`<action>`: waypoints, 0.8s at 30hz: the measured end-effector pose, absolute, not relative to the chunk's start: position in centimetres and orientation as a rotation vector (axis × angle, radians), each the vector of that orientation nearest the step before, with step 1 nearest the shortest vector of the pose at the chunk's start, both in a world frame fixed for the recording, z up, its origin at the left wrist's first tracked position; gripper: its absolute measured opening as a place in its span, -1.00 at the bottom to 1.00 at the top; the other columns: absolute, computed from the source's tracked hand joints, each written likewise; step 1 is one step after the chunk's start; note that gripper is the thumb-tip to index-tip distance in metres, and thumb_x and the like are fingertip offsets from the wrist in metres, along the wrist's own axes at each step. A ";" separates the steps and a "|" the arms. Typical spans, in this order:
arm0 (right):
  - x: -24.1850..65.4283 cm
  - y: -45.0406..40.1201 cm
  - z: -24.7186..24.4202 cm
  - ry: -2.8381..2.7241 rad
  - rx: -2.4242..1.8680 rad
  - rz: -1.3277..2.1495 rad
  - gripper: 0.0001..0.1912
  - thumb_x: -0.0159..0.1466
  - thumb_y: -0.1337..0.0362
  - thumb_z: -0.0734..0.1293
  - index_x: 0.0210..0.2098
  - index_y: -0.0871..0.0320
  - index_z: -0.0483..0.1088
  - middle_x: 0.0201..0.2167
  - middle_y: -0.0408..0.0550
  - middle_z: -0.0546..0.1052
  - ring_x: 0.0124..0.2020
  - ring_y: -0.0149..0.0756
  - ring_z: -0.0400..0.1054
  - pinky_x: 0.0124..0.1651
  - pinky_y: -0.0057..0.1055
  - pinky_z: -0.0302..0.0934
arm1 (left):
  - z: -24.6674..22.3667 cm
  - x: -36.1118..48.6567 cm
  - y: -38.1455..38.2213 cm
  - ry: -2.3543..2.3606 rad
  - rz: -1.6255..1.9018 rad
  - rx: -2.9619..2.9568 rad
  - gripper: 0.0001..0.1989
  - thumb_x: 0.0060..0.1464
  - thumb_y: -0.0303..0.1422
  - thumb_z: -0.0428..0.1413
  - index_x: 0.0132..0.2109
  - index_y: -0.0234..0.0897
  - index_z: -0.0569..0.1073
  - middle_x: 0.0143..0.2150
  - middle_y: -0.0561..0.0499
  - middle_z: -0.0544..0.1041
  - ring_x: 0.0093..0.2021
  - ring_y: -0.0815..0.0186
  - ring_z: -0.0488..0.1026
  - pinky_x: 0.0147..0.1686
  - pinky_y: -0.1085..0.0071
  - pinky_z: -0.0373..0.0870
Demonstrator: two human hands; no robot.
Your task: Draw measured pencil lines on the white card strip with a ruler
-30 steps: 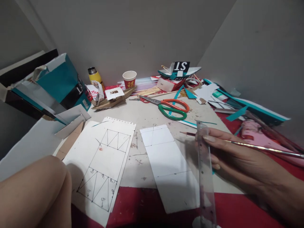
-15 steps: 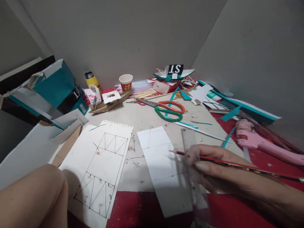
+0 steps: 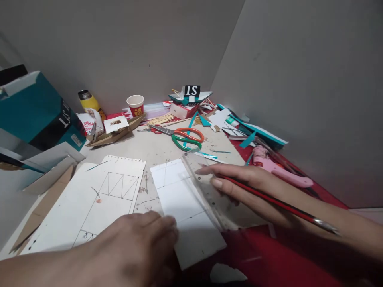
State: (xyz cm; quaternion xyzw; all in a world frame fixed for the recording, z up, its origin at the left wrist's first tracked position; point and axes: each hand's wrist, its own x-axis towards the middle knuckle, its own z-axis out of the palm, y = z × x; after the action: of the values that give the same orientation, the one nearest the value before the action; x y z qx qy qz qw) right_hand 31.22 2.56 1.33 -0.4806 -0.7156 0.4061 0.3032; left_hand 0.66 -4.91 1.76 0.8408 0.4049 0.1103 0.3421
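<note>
My right hand (image 3: 239,185) is closed around a red and black pencil (image 3: 269,199), its tip pointing left. Its fingers also touch the clear ruler (image 3: 211,201), which lies slanted along the right side of a white card strip (image 3: 179,207). Thin pencil lines and dots cross the strip. My left hand (image 3: 140,243) hovers or rests at the strip's left edge, over the notebook sheet (image 3: 116,207). Its fingers look bent, but blur and the hand itself hide their tips. Drawn on the sheet is a frame of triangles, its lower part covered by my left hand.
Beyond the strip lie scissors (image 3: 188,137) with orange and green handles. A paper cup (image 3: 135,105), a yellow bottle (image 3: 89,103) and a cardboard boat (image 3: 116,133) stand at the back. A pink glue gun (image 3: 278,169) is to the right, a teal box (image 3: 38,111) to the left.
My left hand has come in from the left to the strip. The ruler now slants over the strip's right side. The view has turned right, so things appear farther left.
</note>
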 end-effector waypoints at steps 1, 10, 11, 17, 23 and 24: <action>31.0 2.8 1.2 -1.939 -1.238 1.041 -0.70 0.26 0.04 0.41 -0.10 -0.02 0.67 -0.31 -0.02 0.68 -0.28 -0.06 0.54 -0.19 -0.22 0.45 | 1.4 1.3 -4.1 1.001 0.210 2.268 -0.59 0.29 -0.26 0.15 0.26 -0.04 0.47 0.22 -0.02 0.56 0.12 0.01 0.55 0.16 0.16 0.48; 28.6 5.0 -1.3 -2.087 -1.141 1.000 -0.71 0.29 0.20 0.38 -0.05 0.11 0.64 -0.36 -0.02 0.66 -0.30 -0.08 0.58 -0.10 -0.18 0.46 | -3.7 3.0 -2.3 0.986 -0.096 2.676 -0.24 0.11 -0.26 0.28 0.37 -0.51 0.28 0.43 -0.45 0.21 0.42 -0.40 0.10 0.28 -0.26 0.28; 28.4 5.2 -1.4 -2.107 -1.152 0.996 -0.69 0.30 0.20 0.37 -0.03 0.14 0.63 -0.42 -0.04 0.63 -0.34 -0.12 0.56 -0.13 -0.20 0.45 | -4.1 3.0 -2.3 0.987 -0.126 2.660 -0.22 0.11 -0.24 0.27 0.38 -0.50 0.27 0.44 -0.43 0.20 0.42 -0.40 0.09 0.27 -0.28 0.28; 26.8 6.1 -1.7 -2.251 -1.228 0.926 -0.61 0.31 0.28 0.29 0.02 0.35 0.57 -0.52 -0.08 0.51 -0.48 -0.30 0.39 -0.26 -0.34 0.33 | -8.3 2.6 -3.1 1.058 0.091 2.732 -0.11 0.00 -0.17 0.29 0.42 -0.36 0.21 0.47 -0.35 0.19 0.47 -0.34 -0.01 0.32 -0.27 0.18; 26.3 6.0 -2.8 -2.183 -1.236 0.988 -0.63 0.29 0.28 0.28 -0.03 0.36 0.57 -0.61 -0.23 0.33 -0.58 -0.42 0.15 -0.44 -0.44 0.13 | -9.3 2.6 -3.8 1.063 0.185 2.898 -0.12 -0.03 -0.16 0.29 0.39 -0.40 0.25 0.45 -0.34 0.25 0.43 -0.26 0.13 0.33 -0.11 0.24; 26.3 5.9 -3.0 -2.164 -1.235 1.001 -0.63 0.29 0.28 0.28 -0.03 0.36 0.57 -0.61 -0.24 0.30 -0.58 -0.43 0.12 -0.45 -0.45 0.11 | -9.4 2.6 -3.8 1.053 0.211 2.916 -0.11 -0.04 -0.15 0.29 0.39 -0.40 0.25 0.45 -0.33 0.25 0.43 -0.25 0.13 0.33 -0.08 0.24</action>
State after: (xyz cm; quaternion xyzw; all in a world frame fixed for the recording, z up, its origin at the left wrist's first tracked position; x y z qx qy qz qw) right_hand 26.31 5.94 -3.02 -0.4479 -0.7850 0.3632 0.2265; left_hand 2.55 -3.78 -9.42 0.9382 0.3388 0.0678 0.0171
